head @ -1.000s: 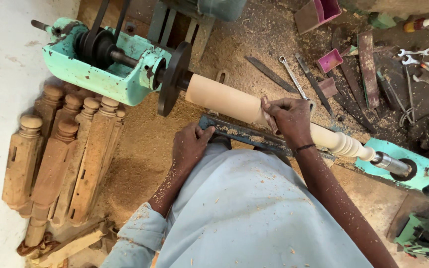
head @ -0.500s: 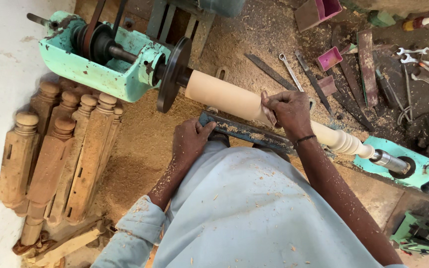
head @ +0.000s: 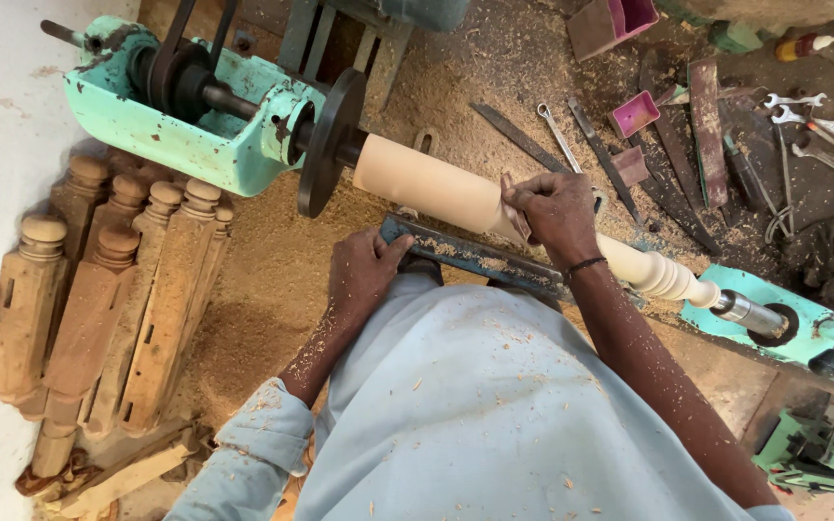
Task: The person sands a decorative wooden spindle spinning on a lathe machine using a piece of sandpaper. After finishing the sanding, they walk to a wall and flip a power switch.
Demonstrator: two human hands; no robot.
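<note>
right hand: closed on small pad, pressing pale wood pole in green lathe | left hand: gripping near metal bar | pole looks hard, heavy, smooth; touch the middle

Turned wooden legs lie side by side on the floor at the left, dusted with sawdust. At the upper right, spanners, long chisels and two small pink trays lie scattered on the dark ground, with a glue bottle near the top edge.
</note>
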